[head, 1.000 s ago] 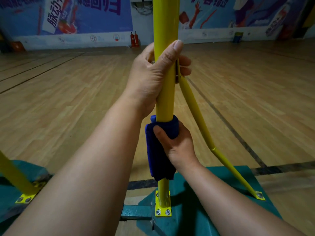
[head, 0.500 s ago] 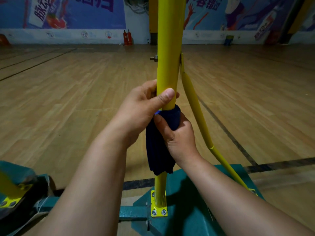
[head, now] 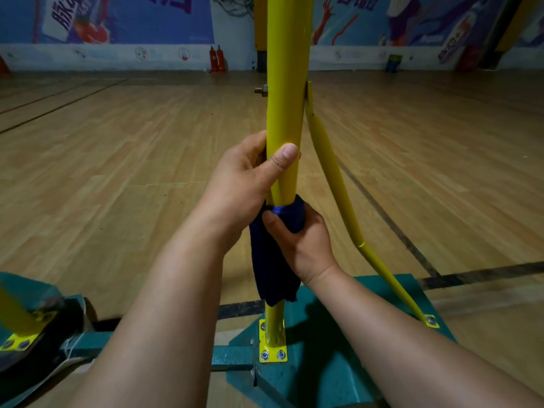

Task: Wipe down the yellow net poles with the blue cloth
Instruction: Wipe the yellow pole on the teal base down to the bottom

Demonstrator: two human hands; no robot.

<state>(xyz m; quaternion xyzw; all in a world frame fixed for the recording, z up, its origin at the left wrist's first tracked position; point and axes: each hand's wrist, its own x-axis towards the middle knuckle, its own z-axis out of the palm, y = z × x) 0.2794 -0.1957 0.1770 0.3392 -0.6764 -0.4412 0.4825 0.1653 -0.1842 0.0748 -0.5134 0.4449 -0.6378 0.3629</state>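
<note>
Yellow, glossy round metal net pole (head: 284, 113) is standing upright, its long axis vertical, bolted by a flat yellow foot plate to a green metal base (head: 323, 363) on the wooden plank floor (head: 117, 172). Left hand (head: 244, 181) is curling around the bare pole, thumb lying across the front. Just below, touching it, right hand (head: 300, 240) is gripping the soft dark blue cloth (head: 273, 269) wrapped around the pole, its loose end hanging down.

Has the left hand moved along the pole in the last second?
Yes. The left hand slid down the pole, from beside the brace joint to just above the cloth.
</note>
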